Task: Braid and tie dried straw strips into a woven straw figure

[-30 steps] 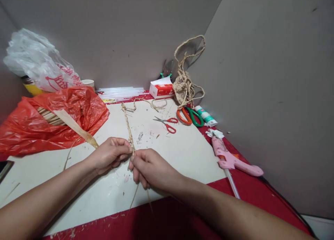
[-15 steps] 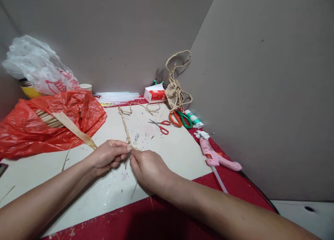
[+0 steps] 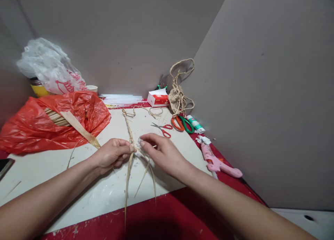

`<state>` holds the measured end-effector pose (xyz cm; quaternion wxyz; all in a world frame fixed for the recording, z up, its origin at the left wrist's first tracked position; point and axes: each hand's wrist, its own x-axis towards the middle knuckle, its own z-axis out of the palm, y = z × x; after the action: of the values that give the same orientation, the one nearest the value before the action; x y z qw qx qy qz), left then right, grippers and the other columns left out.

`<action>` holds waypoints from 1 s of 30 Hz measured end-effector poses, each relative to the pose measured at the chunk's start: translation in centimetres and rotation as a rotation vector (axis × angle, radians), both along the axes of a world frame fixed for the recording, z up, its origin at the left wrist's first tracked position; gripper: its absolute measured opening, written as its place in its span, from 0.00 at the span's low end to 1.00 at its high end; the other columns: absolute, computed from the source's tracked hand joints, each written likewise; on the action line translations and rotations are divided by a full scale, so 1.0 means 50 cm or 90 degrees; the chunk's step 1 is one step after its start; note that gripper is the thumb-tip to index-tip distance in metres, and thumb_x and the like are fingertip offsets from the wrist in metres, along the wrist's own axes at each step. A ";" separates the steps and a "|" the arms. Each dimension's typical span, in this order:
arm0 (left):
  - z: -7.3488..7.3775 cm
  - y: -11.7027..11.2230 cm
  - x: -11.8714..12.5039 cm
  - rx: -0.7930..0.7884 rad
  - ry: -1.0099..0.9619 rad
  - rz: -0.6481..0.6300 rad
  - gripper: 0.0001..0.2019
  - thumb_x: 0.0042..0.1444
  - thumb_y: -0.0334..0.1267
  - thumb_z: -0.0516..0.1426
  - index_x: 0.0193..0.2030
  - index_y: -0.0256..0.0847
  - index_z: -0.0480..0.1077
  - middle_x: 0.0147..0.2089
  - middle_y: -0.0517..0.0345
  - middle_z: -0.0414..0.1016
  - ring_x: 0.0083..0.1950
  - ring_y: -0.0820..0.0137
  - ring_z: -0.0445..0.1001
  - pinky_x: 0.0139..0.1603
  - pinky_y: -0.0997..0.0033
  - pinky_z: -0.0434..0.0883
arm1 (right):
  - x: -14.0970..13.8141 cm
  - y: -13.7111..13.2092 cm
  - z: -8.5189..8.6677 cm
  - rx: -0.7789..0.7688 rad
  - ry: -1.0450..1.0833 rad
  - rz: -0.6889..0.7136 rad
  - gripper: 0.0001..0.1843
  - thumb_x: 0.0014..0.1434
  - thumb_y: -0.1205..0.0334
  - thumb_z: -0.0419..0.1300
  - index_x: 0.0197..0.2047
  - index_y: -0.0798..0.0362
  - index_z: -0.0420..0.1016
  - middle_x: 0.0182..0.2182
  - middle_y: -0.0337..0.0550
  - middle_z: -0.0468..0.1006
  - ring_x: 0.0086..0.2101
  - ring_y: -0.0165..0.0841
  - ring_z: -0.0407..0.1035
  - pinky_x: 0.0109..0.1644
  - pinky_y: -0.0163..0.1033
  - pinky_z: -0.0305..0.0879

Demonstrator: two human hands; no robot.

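My left hand (image 3: 112, 155) is closed in a pinch on a thin braided straw cord (image 3: 128, 126) that runs away from me across the cream board (image 3: 180, 153). Below the pinch, loose straw strands (image 3: 128, 184) fan out toward me over the red cloth. My right hand (image 3: 163, 152) hovers just right of the pinch. Its fingers are stretched out and hold nothing, with the fingertips close to the cord.
A red plastic bag (image 3: 39, 123) with wooden sticks and a flat strip (image 3: 80, 128) lies at left, a white bag (image 3: 52, 69) behind it. Small red scissors (image 3: 163, 128), orange-green scissors (image 3: 182, 123), a jute twine bundle (image 3: 179, 94), a glue tube, a red-white box (image 3: 158, 98) and a pink glue gun (image 3: 217, 160) lie at right.
My right hand has let go of the strands, opened and lifted to the right of the cord. The loose strands now hang fanned out. My left hand keeps its pinch.
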<state>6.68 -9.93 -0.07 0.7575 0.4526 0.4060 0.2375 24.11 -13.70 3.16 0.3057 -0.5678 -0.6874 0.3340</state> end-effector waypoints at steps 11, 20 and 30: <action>-0.004 0.002 -0.002 0.067 0.085 -0.036 0.07 0.47 0.38 0.57 0.25 0.35 0.67 0.14 0.69 0.56 0.14 0.83 0.46 0.15 0.78 0.42 | 0.000 0.055 -0.048 -0.237 0.058 0.201 0.20 0.59 0.53 0.51 0.23 0.58 0.67 0.17 0.33 0.59 0.21 0.23 0.51 0.25 0.30 0.49; -0.002 0.000 -0.005 0.264 0.251 -0.062 0.11 0.48 0.43 0.56 0.27 0.36 0.67 0.18 0.67 0.59 0.18 0.80 0.51 0.19 0.79 0.48 | -0.003 0.062 -0.068 -0.430 0.229 0.191 0.16 0.57 0.58 0.50 0.20 0.54 0.59 0.12 0.28 0.55 0.12 0.21 0.43 0.16 0.31 0.37; 0.040 -0.018 -0.011 0.428 0.455 -0.103 0.14 0.52 0.43 0.51 0.21 0.38 0.67 0.20 0.62 0.62 0.24 0.73 0.58 0.24 0.76 0.51 | -0.035 0.029 -0.079 -0.339 0.271 0.008 0.13 0.52 0.66 0.51 0.19 0.57 0.66 0.09 0.29 0.53 0.13 0.21 0.44 0.18 0.30 0.41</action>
<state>6.15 -10.85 1.94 0.3987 0.7554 0.5047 0.1255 22.36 -12.27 -0.76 0.2815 -0.5411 -0.5002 0.6146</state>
